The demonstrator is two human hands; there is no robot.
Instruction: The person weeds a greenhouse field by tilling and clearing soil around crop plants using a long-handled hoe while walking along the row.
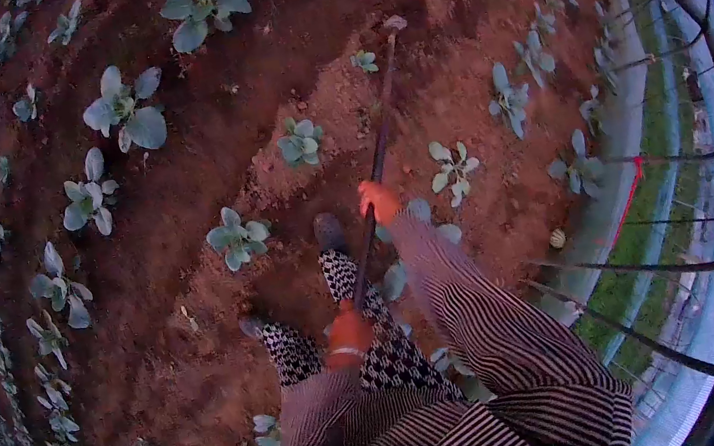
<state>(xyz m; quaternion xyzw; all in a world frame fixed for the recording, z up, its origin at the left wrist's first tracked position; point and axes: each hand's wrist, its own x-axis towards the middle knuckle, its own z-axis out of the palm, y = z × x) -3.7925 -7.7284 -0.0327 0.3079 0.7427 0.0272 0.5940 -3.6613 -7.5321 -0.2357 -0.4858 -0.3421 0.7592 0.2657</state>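
A blurred left hand [347, 337] is closed round the slender dark pole [381, 137]; the right hand [380, 202] clamps it farther up. Beyond both grips, the pale tool head [394, 23], shape indistinct, shows against crumbly soil [170, 281]. Below-right, a striped sleeve [472, 298] partly hides rounded leaves [449, 233].

The long, thin tool handle [381, 126] at centre is dark. The loose cloth sleeve [491, 304], lower right, has dark-and-pale stripes; the patterned trousers [293, 350] are black and white. The soil [203, 135] is reddish brown.
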